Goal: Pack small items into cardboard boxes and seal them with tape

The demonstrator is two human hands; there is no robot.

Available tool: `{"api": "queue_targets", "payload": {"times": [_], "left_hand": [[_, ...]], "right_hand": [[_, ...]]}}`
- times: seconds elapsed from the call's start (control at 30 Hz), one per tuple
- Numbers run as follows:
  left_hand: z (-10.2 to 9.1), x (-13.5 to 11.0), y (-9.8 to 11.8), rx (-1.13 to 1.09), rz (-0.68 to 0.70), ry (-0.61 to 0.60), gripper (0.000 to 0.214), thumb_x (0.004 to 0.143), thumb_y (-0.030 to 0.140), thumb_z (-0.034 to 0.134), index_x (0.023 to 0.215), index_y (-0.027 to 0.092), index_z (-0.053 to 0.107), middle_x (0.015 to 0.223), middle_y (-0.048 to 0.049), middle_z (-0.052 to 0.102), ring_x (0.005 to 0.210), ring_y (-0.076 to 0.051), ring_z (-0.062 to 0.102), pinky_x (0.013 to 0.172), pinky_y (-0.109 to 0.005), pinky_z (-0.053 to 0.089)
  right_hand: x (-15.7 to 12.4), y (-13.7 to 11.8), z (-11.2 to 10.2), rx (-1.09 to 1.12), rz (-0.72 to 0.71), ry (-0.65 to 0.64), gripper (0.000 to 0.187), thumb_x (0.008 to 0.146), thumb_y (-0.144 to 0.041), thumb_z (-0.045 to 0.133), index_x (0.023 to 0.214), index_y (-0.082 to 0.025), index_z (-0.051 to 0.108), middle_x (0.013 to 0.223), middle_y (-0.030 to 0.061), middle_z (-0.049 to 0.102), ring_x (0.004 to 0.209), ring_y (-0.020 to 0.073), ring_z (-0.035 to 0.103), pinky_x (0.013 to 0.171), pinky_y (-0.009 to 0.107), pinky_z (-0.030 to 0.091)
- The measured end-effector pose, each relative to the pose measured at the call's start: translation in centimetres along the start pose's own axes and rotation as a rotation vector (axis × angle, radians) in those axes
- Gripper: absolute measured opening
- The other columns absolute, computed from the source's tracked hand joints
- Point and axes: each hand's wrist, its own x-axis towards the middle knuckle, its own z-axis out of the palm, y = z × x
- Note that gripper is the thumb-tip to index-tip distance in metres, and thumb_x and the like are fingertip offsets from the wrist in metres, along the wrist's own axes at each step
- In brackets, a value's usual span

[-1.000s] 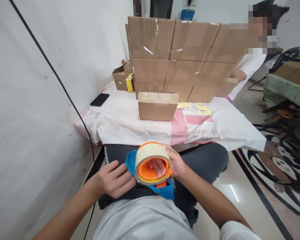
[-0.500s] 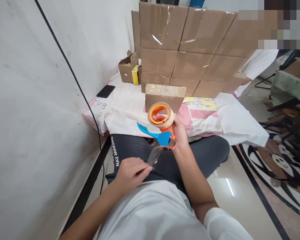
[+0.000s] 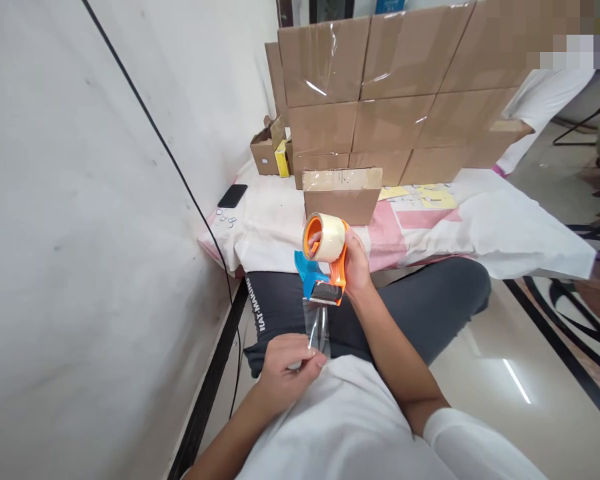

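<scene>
My right hand [image 3: 357,263] is wrapped round an orange and blue tape dispenser [image 3: 337,273], held up above my lap. A thick roll of clear tape [image 3: 333,239] sits on its orange hub, and its toothed cutting edge faces me. From that edge a strip of clear tape [image 3: 319,330] runs down to my left hand [image 3: 291,367], which pinches the free end between thumb and fingers close to my shirt. Just beyond the dispenser stands a small cardboard box [image 3: 340,203] with tape along its top.
Stacked cardboard boxes [image 3: 395,123] form a wall across the cloth-covered low table [image 3: 520,220]. At its left lie a black phone [image 3: 233,196] and an opened carton [image 3: 265,152]. A black cable [image 3: 165,143] hangs along the wall. Another person's sleeve [image 3: 555,100] shows behind the boxes.
The dispenser has turned so its cutter and the roll's side face me. My left hand has drawn the tape strip lower, towards my body. The view has shifted.
</scene>
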Motion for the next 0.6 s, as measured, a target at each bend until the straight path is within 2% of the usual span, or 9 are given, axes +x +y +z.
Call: {"api": "queue_targets", "payload": {"times": [0.1, 0.17, 0.27, 0.4, 0.47, 0.6], "left_hand": [[0.2, 0.4, 0.4, -0.124, 0.019, 0.039, 0.028, 0.093, 0.021, 0.059, 0.064, 0.018, 0.058, 0.051, 0.0034, 0.048, 0.049, -0.008, 0.041, 0.051, -0.023, 0.03], [0.4, 0.5, 0.6, -0.193, 0.033, 0.019, 0.026, 0.093, 0.021, 0.059, 0.067, 0.018, 0.06, 0.052, 0.0026, 0.051, 0.051, -0.008, 0.042, 0.052, -0.023, 0.031], [0.8, 0.4, 0.7, -0.245, 0.033, -0.026, 0.029, 0.093, 0.023, 0.059, 0.065, 0.018, 0.057, 0.052, 0.0021, 0.05, 0.051, -0.009, 0.041, 0.053, -0.025, 0.03], [1.0, -0.1, 0.8, -0.276, -0.028, -0.018, 0.037, 0.093, 0.028, 0.059, 0.059, 0.019, 0.048, 0.052, 0.0036, 0.04, 0.05, -0.009, 0.035, 0.052, -0.026, 0.026], [0.9, -0.3, 0.7, -0.325, -0.06, -0.009, 0.036, 0.092, 0.029, 0.06, 0.059, 0.019, 0.049, 0.052, 0.0039, 0.04, 0.05, -0.008, 0.035, 0.052, -0.026, 0.026], [0.6, -0.8, 0.4, -0.374, -0.13, -0.075, 0.035, 0.091, 0.029, 0.061, 0.059, 0.019, 0.052, 0.053, 0.003, 0.044, 0.051, -0.009, 0.04, 0.053, -0.025, 0.029]], "right_hand": [[-0.6, 1.1, -0.8, -0.02, 0.008, -0.07, 0.048, 0.083, -0.058, 0.067, 0.117, -0.025, 0.057, 0.098, 0.0081, 0.075, 0.098, 0.0296, 0.072, 0.073, 0.042, 0.061], [-0.9, 2.0, -1.2, -0.023, 0.042, -0.071, 0.047, 0.085, -0.056, 0.065, 0.12, -0.026, 0.055, 0.097, 0.007, 0.075, 0.096, 0.0293, 0.072, 0.072, 0.041, 0.06], [-0.7, 3.1, -1.8, -0.012, 0.061, 0.005, 0.045, 0.087, -0.057, 0.06, 0.119, -0.027, 0.056, 0.091, 0.0054, 0.073, 0.083, 0.0272, 0.073, 0.067, 0.04, 0.059], [0.0, 3.3, -2.8, -0.054, 0.004, 0.148, 0.043, 0.083, -0.057, 0.06, 0.114, -0.027, 0.057, 0.081, 0.003, 0.07, 0.069, 0.0237, 0.069, 0.062, 0.038, 0.056], [0.0, 2.8, -3.1, -0.073, -0.017, 0.178, 0.043, 0.083, -0.056, 0.06, 0.114, -0.027, 0.057, 0.08, 0.0031, 0.069, 0.071, 0.0241, 0.069, 0.063, 0.039, 0.056], [-0.1, 1.7, -3.0, -0.044, -0.076, 0.203, 0.041, 0.083, -0.054, 0.058, 0.115, -0.027, 0.057, 0.085, 0.0044, 0.07, 0.084, 0.0266, 0.071, 0.069, 0.041, 0.058]]}}
